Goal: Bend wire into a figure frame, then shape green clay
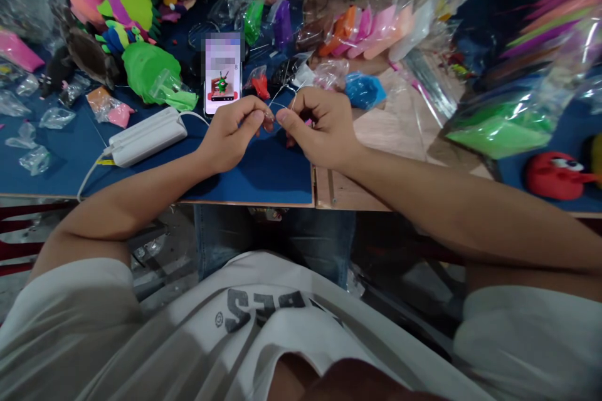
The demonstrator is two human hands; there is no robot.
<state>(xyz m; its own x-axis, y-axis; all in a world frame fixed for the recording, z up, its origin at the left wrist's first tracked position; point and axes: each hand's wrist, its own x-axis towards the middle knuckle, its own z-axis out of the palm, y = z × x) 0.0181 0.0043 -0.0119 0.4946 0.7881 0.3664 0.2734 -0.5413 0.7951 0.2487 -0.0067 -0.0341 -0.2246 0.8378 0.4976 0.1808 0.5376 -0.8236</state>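
Observation:
A thin, pale wire-like strand (281, 104) runs between my two hands, close above the front part of the table. My left hand (232, 131) pinches one end between thumb and forefinger. Opposite it, with thumb and fingers closed, my right hand (327, 125) grips the strand too, and a bit of it loops upward there. Something small and pink shows under the right fingers, too hidden to name. Just behind my left hand a phone (222, 84) displays a picture of a green figure.
A white power bank-like box (149, 136) with a cable lies on the left. Green clay (153, 72), a blue wrapped lump (364, 91) and bags of coloured clay (498, 131) surround the hands. A red clay head (557, 174) sits far right, near the table edge.

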